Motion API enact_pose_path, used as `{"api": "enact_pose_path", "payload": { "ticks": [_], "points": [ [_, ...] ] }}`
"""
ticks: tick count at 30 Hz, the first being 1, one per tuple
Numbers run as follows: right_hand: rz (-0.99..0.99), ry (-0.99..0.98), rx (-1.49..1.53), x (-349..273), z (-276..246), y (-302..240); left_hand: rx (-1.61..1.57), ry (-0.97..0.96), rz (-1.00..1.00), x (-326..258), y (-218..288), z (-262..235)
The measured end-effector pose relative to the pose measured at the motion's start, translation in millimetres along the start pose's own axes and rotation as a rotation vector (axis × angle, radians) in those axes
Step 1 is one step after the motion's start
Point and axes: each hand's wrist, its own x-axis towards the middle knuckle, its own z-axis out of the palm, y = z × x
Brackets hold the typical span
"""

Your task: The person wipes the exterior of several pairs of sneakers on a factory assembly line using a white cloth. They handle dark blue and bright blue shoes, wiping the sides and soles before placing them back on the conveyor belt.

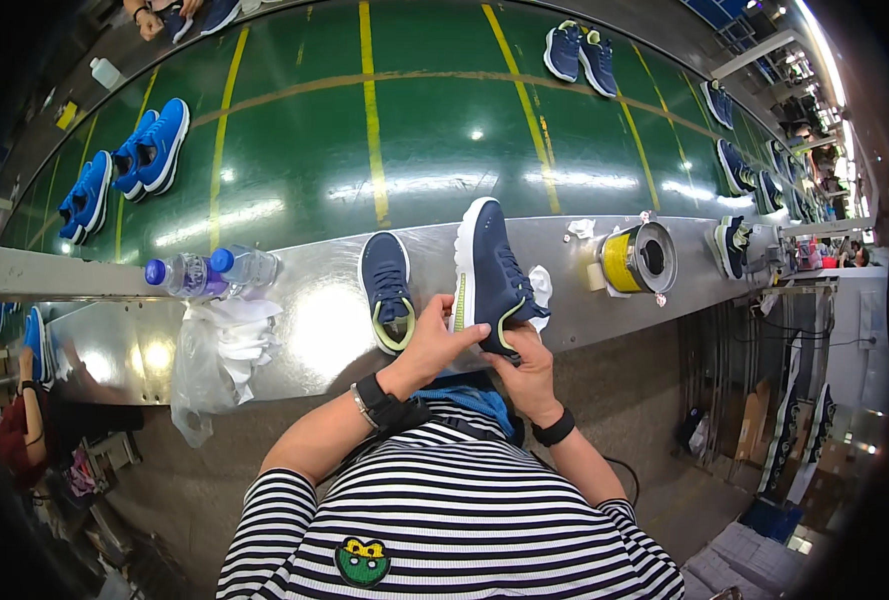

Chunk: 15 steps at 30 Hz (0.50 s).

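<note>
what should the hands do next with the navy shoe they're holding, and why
Probably set the navy shoe down sole-first beside its mate on the metal ledge. Both hands, left and right, grip it at the heel, tipped on its side with the white sole facing left, while the mate already lies flat there with free ledge between them.

On the bench, bare steel lies open between the second navy shoe and the plastic bag of cloths, while two bottles block the left and a yellow spool the right.
</note>
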Motion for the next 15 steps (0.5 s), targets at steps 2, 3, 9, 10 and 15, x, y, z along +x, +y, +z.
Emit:
{"api": "enact_pose_path", "payload": {
  "ticks": [2, 3, 9, 10, 15],
  "points": [
    [0.019, -0.008, 0.018, -1, 0, 0, 0.103, -0.014, 0.034, 1, -6, -4],
    [0.018, -0.011, 0.03, -1, 1, 0, 0.093, -0.015, 0.03, 0, -8, -6],
    [0.226, -0.008, 0.334, -3, -2, 9, -0.12, -0.021, -0.038, -13, 10, -14],
    [0.273, -0.008, 0.395, -3, -2, 11, -0.107, 0.012, 0.001, -16, 8, -22],
    [0.362, -0.003, 0.49, -6, -2, 20, 0.153, 0.417, 0.328, -23, -2, -76]
  ]
}}
